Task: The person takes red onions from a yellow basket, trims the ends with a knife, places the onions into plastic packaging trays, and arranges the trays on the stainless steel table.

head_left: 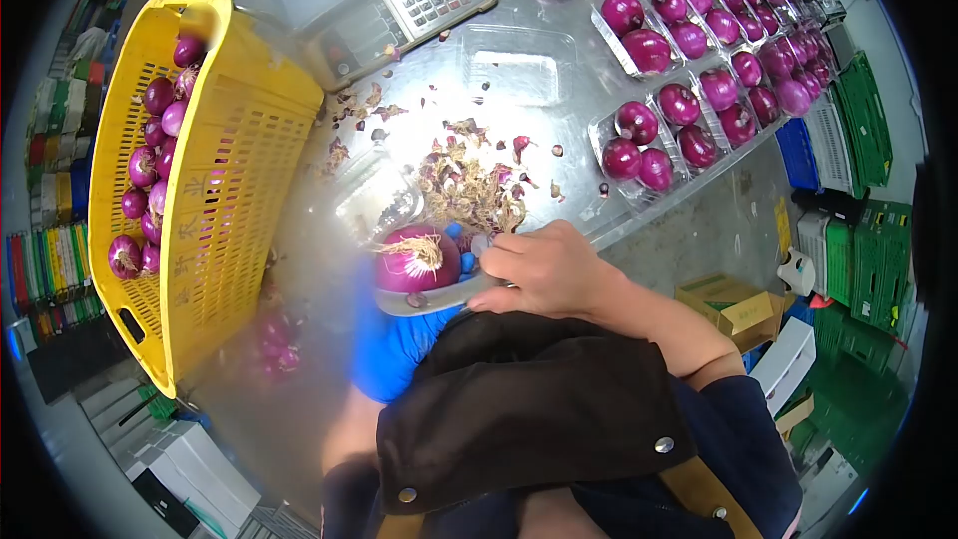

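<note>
A red onion (414, 260), its dry roots facing up, rests in my left hand (399, 344), which wears a blue glove. The glove's fingertips show at the onion's right side. My right hand (534, 265) is bare and closed around the handle of a knife (429, 297), whose curved blade lies along the near side of the onion. Just beyond the onion lies a pile of dry skins and roots (469, 180) on the metal table (559, 130). A blurred clear plastic tray (377, 195) is beside the pile.
A yellow crate (230, 140) of red onions stands at the left. A scale (399, 15) with a keypad is at the back. Packed trays of onions (679, 105) fill the right side. An empty clear tray (514, 60) lies at the back middle.
</note>
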